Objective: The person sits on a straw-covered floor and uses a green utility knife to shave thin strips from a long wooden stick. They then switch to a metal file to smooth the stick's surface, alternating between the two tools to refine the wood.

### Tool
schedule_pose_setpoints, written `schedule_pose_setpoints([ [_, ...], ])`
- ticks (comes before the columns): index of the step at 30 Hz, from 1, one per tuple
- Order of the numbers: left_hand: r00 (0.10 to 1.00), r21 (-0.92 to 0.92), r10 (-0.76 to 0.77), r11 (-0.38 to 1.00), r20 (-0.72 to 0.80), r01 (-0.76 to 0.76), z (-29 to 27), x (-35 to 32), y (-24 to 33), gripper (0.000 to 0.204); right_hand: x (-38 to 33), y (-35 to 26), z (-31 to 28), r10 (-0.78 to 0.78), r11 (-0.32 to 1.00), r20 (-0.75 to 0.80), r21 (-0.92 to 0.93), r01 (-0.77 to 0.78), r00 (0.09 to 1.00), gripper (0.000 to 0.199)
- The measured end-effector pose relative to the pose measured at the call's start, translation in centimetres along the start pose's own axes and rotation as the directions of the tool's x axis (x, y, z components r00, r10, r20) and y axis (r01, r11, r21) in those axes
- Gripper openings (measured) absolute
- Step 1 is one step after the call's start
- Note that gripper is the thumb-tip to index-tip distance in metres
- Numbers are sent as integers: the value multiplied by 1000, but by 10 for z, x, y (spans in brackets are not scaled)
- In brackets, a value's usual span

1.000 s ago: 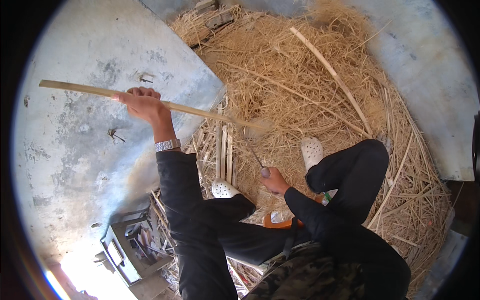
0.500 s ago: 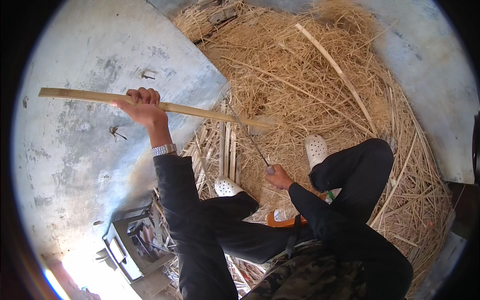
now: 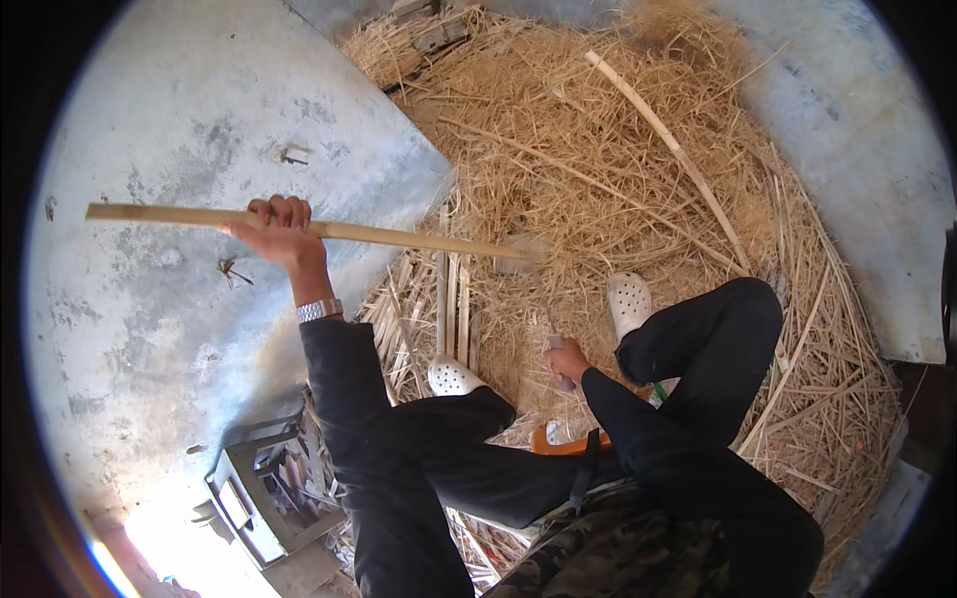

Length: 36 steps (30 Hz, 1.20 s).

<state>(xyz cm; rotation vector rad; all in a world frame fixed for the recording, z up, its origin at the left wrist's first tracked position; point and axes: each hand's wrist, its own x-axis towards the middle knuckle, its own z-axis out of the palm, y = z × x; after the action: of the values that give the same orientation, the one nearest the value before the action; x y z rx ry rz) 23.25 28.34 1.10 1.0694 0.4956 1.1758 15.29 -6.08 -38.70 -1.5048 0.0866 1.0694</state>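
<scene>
My left hand is closed round a long split bamboo strip, held out at the left in front of the wall. The strip's far end comes down to a small block in the shavings. In my right hand is the handle of a long-bladed knife, between my two feet. Its blade points away from me and is smeared by motion, apart from the strip as far as I can tell.
Heaped bamboo shavings cover the floor ahead, with a loose curved strip on top. Split strips lie beside my left shoe. An orange tool is by my legs. A wooden box frame stands at lower left.
The knife has swung away from the strip, its blade now pointing more straight ahead; my right hand has moved slightly right. My left hand and the strip's near end have dropped a little.
</scene>
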Motion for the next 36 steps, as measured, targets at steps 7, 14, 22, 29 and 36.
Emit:
schedule_pose_setpoints([
  [7,988,81,87,994,-129,-77,2,-14,9,59,-2,2,-19,228,969,-47,105,-222,973,15],
  [14,964,176,192,971,-183,-160,22,-44,17,56,3,8,-23,-167,865,-429,-496,-77,888,33],
  [22,968,174,177,974,-180,-146,24,-45,15,57,-52,-101,-2,-444,887,-386,-321,333,809,25],
  [29,973,164,187,973,-135,-164,34,-32,6,60,-36,-11,-28,-137,838,-243,-545,-19,960,19],
  [36,985,141,152,980,-79,-140,41,-29,2,62,-48,-53,-15,-337,870,-385,-477,127,859,22],
])
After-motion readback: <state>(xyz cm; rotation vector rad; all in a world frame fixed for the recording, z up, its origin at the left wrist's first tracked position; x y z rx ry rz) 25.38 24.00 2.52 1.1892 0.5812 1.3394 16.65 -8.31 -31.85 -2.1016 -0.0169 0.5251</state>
